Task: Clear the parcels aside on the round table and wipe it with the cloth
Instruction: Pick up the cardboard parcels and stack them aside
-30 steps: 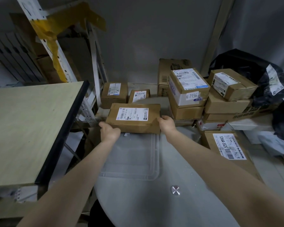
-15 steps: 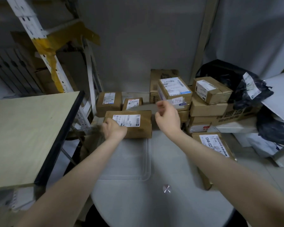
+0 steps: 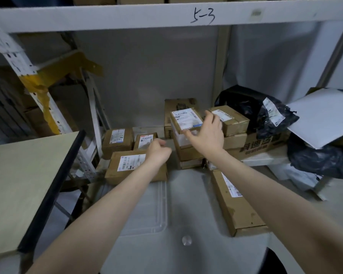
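Sizing up the parcels: taped cardboard, stiff-sided, probably light to middling and not likely to mind a push. Should slide readily on the smooth desk (image 3: 190, 204). Best taken by two opposite side faces for a lift, or by the near edge for a shove. Glossy labels and tape look slick, so better gripped on bare card.

Reaches the right hand (image 3: 206, 135), fingers spread apart and holding nothing, toward the top box (image 3: 186, 119) of the stack at centre frame. Overlaps that box's near right corner, and cannot tell whether skin meets card. Calls for the top box alone first, since the stack could topple if dragged as one.

Holds the left hand (image 3: 158, 151) with fingers curled in and nothing seen inside them. Hangs it over the far right corner of the flat parcel (image 3: 123, 165), centre left, at the desk's far edge. Touching or just above, cannot tell.

Leaves the long parcel (image 3: 238, 210) lower right, along the desk's right side beneath the right forearm, well apart from either hand. Shows no cloth anywhere.
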